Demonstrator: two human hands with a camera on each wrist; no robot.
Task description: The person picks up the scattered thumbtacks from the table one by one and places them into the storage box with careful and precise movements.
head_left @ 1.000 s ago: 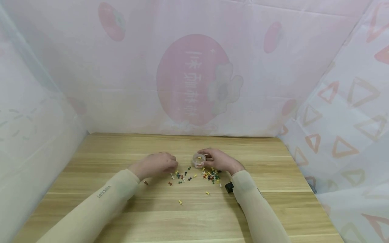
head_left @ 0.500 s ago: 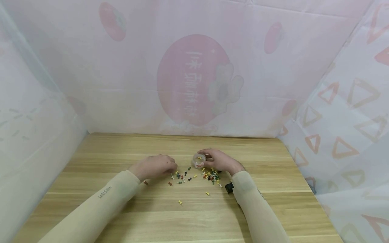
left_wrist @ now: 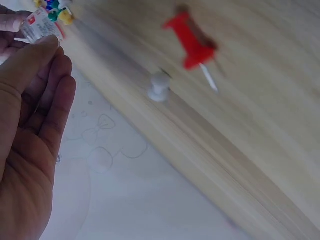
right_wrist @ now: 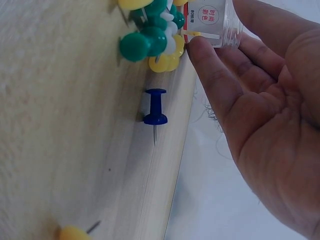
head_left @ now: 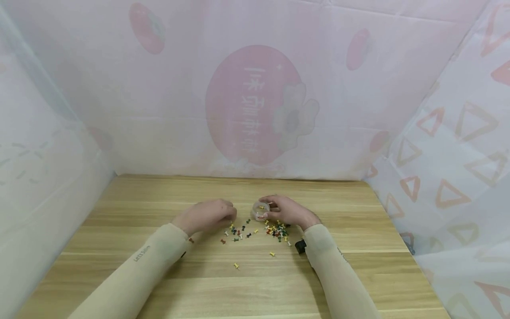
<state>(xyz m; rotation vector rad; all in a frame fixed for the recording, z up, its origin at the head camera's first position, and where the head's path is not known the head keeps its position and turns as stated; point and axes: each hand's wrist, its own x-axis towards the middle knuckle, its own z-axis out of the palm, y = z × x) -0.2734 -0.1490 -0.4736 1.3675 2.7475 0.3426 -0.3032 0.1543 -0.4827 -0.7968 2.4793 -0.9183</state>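
While your right hand (head_left: 287,210) is clamped around the clear jar (head_left: 260,217), your left hand (head_left: 207,215) is apart from it to the left, fingers bent toward the thumb. Its own back covers the fingertips in the head view, so whether they pinch anything, you cannot tell. From the left wrist, that thumb overlaps the jar, though the head view shows them separate. The jar is toward the bench's far edge, a little right of its middle, and you can see a yellow pin (head_left: 262,207) inside; the jar's far side is behind your right fingers. Just on the near side of it you have a crowded heap of pushpins (head_left: 277,230), too overlapped to count. Between your hands lie scattered pins (head_left: 240,234), and a red pin (left_wrist: 191,40), blurred, shows large from the left wrist. Two yellow pins (head_left: 237,266) lie nearer the bench's near edge, which the frame cuts off. Your right sleeve (head_left: 330,261) partly hides a black object (head_left: 300,246). Beyond the far edge of the bench (head_left: 318,292) hangs a pale printed cloth (head_left: 171,110), its lettering faint.
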